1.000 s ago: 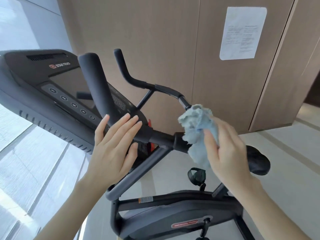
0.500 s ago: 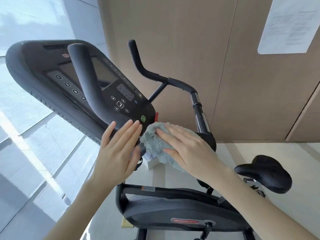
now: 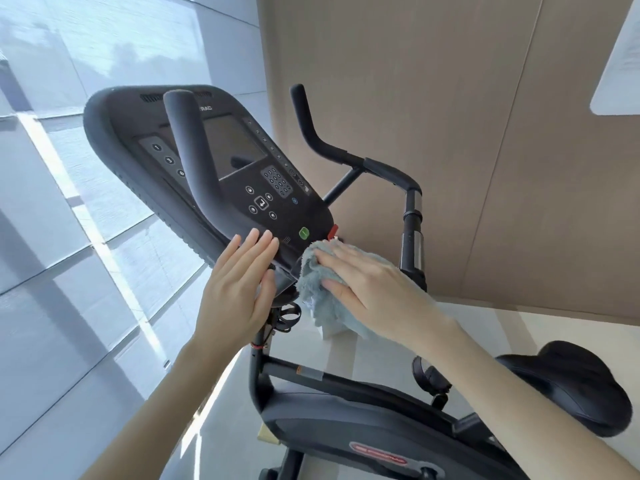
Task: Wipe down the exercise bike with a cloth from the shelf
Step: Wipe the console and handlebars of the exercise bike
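A black exercise bike (image 3: 346, 420) fills the middle of the view, its console (image 3: 239, 161) tilted up at the left and its handlebars (image 3: 412, 202) rising behind. My right hand (image 3: 374, 289) lies flat on a crumpled light blue cloth (image 3: 315, 292) and presses it against the console's lower right corner, just below the green and red buttons. My left hand (image 3: 239, 292) rests open, fingers together, on the console's lower edge beside the near handlebar grip (image 3: 194, 147). The two hands are a short gap apart.
The black saddle (image 3: 575, 386) sits at the lower right. A tan wood-panelled wall (image 3: 450, 116) with a white paper sheet (image 3: 620, 64) stands behind the bike. Large windows (image 3: 69, 202) run along the left, above a pale floor (image 3: 519, 334).
My right hand has carried the cloth from the right handlebar to the console's lower corner. The view has swung so the console sits more central. My left hand stays at the console's lower edge.
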`<action>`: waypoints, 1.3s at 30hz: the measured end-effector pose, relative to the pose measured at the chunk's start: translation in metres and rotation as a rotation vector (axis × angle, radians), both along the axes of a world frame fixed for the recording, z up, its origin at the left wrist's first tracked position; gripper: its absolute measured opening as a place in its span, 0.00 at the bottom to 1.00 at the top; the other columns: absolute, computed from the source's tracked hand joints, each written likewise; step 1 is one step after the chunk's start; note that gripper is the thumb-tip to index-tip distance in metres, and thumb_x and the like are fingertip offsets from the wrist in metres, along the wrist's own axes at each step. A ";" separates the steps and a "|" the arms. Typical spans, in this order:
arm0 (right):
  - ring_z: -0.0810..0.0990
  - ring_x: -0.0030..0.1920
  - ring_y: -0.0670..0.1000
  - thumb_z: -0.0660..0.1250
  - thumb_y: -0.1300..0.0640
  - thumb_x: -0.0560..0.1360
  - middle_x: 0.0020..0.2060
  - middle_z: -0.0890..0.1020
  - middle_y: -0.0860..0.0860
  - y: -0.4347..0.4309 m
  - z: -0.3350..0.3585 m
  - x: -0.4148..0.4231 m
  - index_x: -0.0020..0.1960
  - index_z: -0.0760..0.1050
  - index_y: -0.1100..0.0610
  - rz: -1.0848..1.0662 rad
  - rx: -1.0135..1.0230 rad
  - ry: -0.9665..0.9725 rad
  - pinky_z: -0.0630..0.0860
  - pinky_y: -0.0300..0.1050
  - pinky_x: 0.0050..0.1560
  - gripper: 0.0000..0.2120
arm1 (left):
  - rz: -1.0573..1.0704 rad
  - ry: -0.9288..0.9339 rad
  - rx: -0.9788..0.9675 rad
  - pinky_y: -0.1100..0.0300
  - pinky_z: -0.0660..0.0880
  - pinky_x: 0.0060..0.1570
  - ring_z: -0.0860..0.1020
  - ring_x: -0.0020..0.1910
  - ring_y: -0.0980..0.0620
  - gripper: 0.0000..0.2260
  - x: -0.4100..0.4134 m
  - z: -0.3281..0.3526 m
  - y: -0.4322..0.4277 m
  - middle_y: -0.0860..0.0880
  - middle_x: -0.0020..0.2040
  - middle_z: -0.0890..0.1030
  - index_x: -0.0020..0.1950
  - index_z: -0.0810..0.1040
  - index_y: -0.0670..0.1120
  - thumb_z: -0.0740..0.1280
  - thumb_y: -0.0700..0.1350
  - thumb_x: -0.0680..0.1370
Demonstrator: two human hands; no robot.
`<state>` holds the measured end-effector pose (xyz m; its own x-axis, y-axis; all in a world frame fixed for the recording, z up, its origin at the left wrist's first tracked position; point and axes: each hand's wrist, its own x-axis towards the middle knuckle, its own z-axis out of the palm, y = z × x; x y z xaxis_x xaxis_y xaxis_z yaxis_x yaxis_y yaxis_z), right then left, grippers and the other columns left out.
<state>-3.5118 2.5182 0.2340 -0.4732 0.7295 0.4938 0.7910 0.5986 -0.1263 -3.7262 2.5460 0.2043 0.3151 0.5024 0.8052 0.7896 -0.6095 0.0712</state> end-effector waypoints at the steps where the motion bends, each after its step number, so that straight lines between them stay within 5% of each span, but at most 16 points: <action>1: 0.60 0.73 0.46 0.52 0.48 0.82 0.73 0.63 0.49 0.007 0.005 -0.005 0.74 0.60 0.54 0.018 -0.031 0.014 0.56 0.42 0.72 0.23 | 0.008 0.010 0.000 0.46 0.61 0.71 0.69 0.69 0.43 0.18 -0.001 0.001 0.000 0.42 0.65 0.75 0.65 0.75 0.36 0.54 0.42 0.81; 7: 0.62 0.73 0.49 0.56 0.51 0.81 0.71 0.67 0.52 -0.007 -0.009 0.011 0.72 0.64 0.56 0.041 -0.001 0.012 0.52 0.37 0.71 0.22 | 0.044 0.000 0.017 0.49 0.60 0.72 0.69 0.69 0.45 0.17 0.001 -0.001 0.001 0.43 0.65 0.76 0.64 0.76 0.36 0.54 0.42 0.81; 13: 0.66 0.67 0.50 0.64 0.57 0.74 0.65 0.74 0.55 -0.038 -0.029 0.056 0.65 0.73 0.61 0.063 0.096 0.053 0.63 0.52 0.65 0.20 | 0.061 0.058 0.040 0.47 0.61 0.72 0.68 0.70 0.46 0.17 -0.002 -0.004 0.003 0.44 0.66 0.75 0.65 0.75 0.37 0.54 0.42 0.81; 24: 0.71 0.67 0.49 0.59 0.55 0.80 0.66 0.74 0.53 0.022 0.007 -0.018 0.69 0.70 0.59 0.156 -0.004 0.126 0.61 0.42 0.70 0.18 | 0.052 0.107 0.024 0.47 0.59 0.73 0.68 0.70 0.47 0.18 -0.010 0.000 0.004 0.45 0.66 0.75 0.67 0.75 0.39 0.53 0.44 0.82; 32: 0.67 0.68 0.45 0.61 0.58 0.79 0.65 0.74 0.51 -0.030 -0.018 0.046 0.66 0.73 0.59 0.054 -0.071 0.134 0.57 0.33 0.69 0.16 | 0.048 0.176 0.009 0.47 0.55 0.74 0.67 0.71 0.47 0.19 -0.014 0.002 0.001 0.45 0.69 0.73 0.68 0.73 0.39 0.55 0.44 0.81; 34: 0.71 0.65 0.43 0.59 0.54 0.79 0.62 0.76 0.44 -0.040 -0.014 0.062 0.66 0.73 0.57 0.018 -0.157 0.173 0.60 0.26 0.64 0.17 | 0.051 0.183 0.006 0.46 0.56 0.73 0.66 0.72 0.46 0.19 -0.014 0.002 -0.001 0.45 0.69 0.72 0.69 0.72 0.39 0.55 0.47 0.81; 36: 0.78 0.53 0.36 0.56 0.48 0.78 0.50 0.78 0.30 -0.042 0.001 0.067 0.64 0.74 0.51 -0.019 -0.190 0.343 0.67 0.22 0.50 0.18 | 0.037 0.185 0.017 0.44 0.57 0.73 0.68 0.71 0.46 0.20 -0.012 0.004 -0.003 0.44 0.69 0.73 0.68 0.73 0.39 0.55 0.48 0.82; 39: 0.80 0.44 0.38 0.56 0.46 0.80 0.44 0.82 0.35 -0.022 0.028 0.057 0.59 0.72 0.37 -0.021 -0.153 0.598 0.72 0.30 0.42 0.11 | -0.019 0.200 0.039 0.45 0.56 0.73 0.69 0.70 0.47 0.20 -0.005 0.006 -0.007 0.45 0.69 0.73 0.68 0.73 0.40 0.55 0.49 0.82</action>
<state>-3.4549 2.4960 0.2617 -0.1309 0.8192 0.5584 0.5681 0.5236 -0.6350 -3.7310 2.5389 0.2099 0.4799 0.4645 0.7443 0.7741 -0.6234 -0.1101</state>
